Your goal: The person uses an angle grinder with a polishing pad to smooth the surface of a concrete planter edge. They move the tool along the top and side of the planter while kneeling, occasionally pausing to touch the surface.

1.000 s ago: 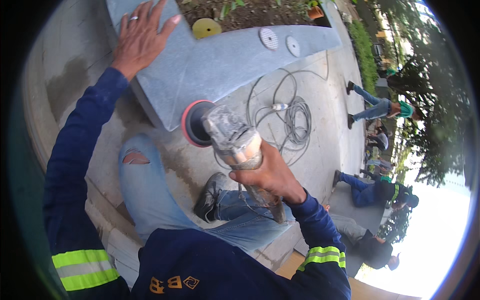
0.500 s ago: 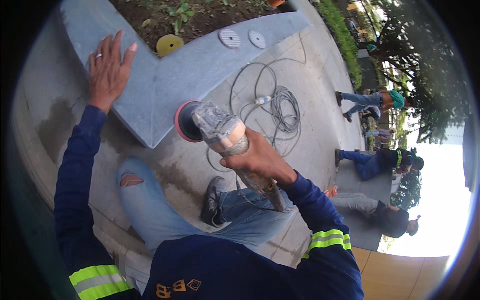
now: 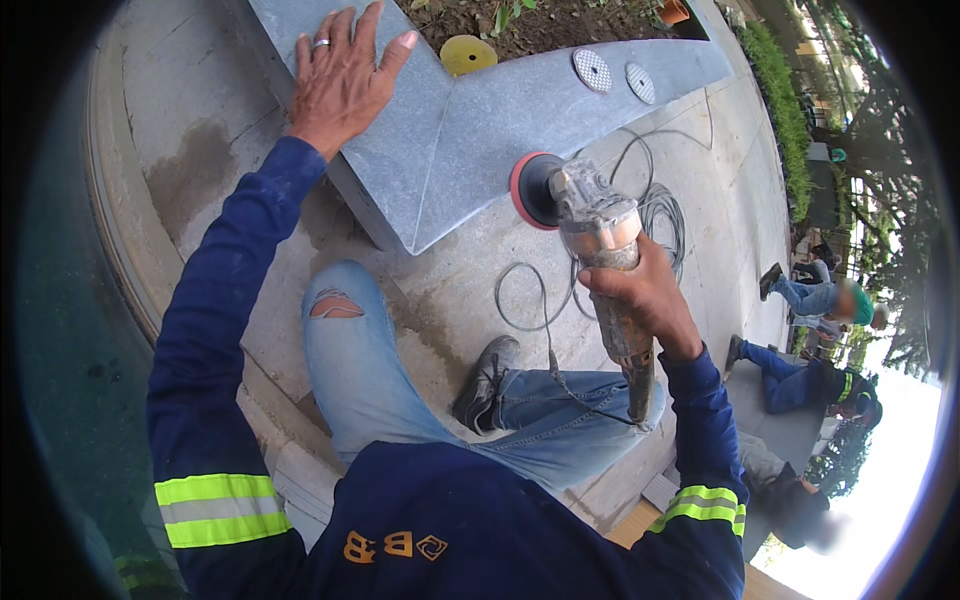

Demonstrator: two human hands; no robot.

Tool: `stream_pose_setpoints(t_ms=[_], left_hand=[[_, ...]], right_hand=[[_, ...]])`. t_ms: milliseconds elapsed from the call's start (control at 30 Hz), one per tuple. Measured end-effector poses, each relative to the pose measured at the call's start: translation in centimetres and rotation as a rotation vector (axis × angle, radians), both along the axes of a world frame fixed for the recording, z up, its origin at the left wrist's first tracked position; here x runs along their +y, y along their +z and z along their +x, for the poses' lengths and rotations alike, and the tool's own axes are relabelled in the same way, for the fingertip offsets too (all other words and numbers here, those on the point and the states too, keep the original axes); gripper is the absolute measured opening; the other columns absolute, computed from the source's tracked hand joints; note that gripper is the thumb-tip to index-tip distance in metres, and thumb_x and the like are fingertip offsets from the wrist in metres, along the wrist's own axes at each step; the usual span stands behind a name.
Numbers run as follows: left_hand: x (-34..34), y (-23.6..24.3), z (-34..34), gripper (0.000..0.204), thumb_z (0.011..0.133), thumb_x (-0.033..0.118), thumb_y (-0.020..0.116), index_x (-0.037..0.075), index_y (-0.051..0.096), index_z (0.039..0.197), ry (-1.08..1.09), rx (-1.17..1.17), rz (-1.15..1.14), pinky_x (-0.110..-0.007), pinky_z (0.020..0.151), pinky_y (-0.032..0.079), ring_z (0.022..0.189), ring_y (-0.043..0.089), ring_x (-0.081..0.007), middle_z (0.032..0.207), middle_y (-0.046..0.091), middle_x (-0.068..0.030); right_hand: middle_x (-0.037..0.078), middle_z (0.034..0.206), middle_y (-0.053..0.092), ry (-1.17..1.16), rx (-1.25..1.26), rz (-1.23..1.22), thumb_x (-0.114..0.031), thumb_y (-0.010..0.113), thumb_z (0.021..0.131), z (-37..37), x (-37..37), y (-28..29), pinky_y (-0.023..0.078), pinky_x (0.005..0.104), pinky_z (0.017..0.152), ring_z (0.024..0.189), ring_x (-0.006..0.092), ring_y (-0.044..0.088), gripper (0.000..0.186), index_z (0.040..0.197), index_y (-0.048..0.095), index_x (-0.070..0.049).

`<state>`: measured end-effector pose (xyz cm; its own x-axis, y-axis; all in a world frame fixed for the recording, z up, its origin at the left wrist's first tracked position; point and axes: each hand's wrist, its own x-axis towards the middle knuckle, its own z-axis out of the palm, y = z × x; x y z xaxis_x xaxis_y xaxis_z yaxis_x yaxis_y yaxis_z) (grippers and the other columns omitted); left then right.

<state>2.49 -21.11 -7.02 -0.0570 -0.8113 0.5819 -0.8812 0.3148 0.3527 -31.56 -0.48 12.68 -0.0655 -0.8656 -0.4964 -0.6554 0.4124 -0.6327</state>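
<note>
My left hand (image 3: 343, 88) lies flat on the grey stone slab (image 3: 490, 130), fingers spread, a ring on one of them. My right hand (image 3: 645, 290) is wrapped round the body of a dusty, worn angle grinder (image 3: 598, 215). A dark round pad with a red rim (image 3: 535, 190) is fitted to its head, beside the slab's near edge; whether it touches the stone I cannot tell. On the slab's far part lie two pale, patterned polishing discs, one larger (image 3: 592, 70) and one smaller (image 3: 640, 83). A yellow disc (image 3: 468, 55) rests at the slab's inner corner by the soil.
A grey power cable (image 3: 665, 225) lies coiled on the paved floor behind the grinder, one loop near my shoe (image 3: 487, 385). Beyond the slab is a planting bed (image 3: 560, 22) with a terracotta pot (image 3: 673, 12). Several people are off to the right, one in blue trousers (image 3: 785, 375).
The whole view has shifted, so the slab and discs now sit further right and higher. My right hand has carried the grinder slightly away from the slab's near corner. My left hand stays on the stone.
</note>
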Motion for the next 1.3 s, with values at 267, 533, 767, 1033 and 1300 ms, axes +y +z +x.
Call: stream_pose_setpoints(t_ms=[267, 533, 767, 1033, 1300], left_hand=[[-0.2, 0.3, -0.1, 0.073, 0.112, 0.064, 0.037, 0.013, 0.043, 0.164, 0.006, -0.017, -0.036, -0.062, 0.125, 0.026, 0.152, 0.042, -0.0408, 0.16, 0.049, -0.0218], [0.0, 0.5, 0.3, 0.074, 0.112, 0.065, 0.036, 0.012, 0.043, 0.164, -0.003, -0.012, -0.03, -0.061, 0.125, 0.026, 0.152, 0.041, -0.0411, 0.161, 0.049, -0.0217], [-0.1, 0.3, 0.1, 0.076, 0.111, 0.067, 0.035, 0.012, 0.043, 0.164, 0.023, -0.017, -0.023, -0.062, 0.126, 0.025, 0.153, 0.04, -0.0426, 0.162, 0.047, -0.0236], [-0.1, 0.3, 0.4, 0.076, 0.111, 0.067, 0.035, 0.013, 0.044, 0.163, -0.007, 0.022, -0.005, -0.062, 0.126, 0.025, 0.153, 0.041, -0.0421, 0.162, 0.047, -0.0228], [-0.1, 0.4, 0.2, 0.076, 0.111, 0.067, 0.036, 0.012, 0.044, 0.163, 0.013, -0.003, -0.036, -0.063, 0.126, 0.025, 0.152, 0.042, -0.0433, 0.16, 0.049, -0.0237]], right_hand=[[0.019, 0.114, 0.075, 0.099, -0.047, -0.014, -0.029, 0.087, 0.076, 2.7, 2.0, -1.0, 0.058, 0.0385, 0.091, 0.101, 0.0273, 0.073, 0.074, 0.135, 0.061, 0.009], [0.023, 0.113, 0.076, 0.127, -0.007, -0.008, -0.03, 0.089, 0.072, 3.1, 3.6, -1.7, 0.058, 0.0401, 0.091, 0.101, 0.0329, 0.076, 0.077, 0.134, 0.06, 0.008], [0.014, 0.115, 0.074, -0.008, -0.03, -0.021, -0.022, 0.085, 0.076, 1.8, 1.6, -0.3, 0.056, 0.0346, 0.09, 0.101, 0.0206, 0.071, 0.067, 0.133, 0.063, 0.006], [0.024, 0.119, 0.075, 0.191, -0.045, 0.03, -0.029, 0.089, 0.073, 4.8, 4.2, -1.8, 0.057, 0.0398, 0.095, 0.107, 0.0324, 0.075, 0.083, 0.14, 0.057, 0.01], [0.014, 0.112, 0.074, -0.027, -0.022, -0.009, -0.024, 0.085, 0.076, 0.9, 1.0, -0.2, 0.057, 0.0351, 0.088, 0.098, 0.0206, 0.071, 0.067, 0.132, 0.063, 0.007]])
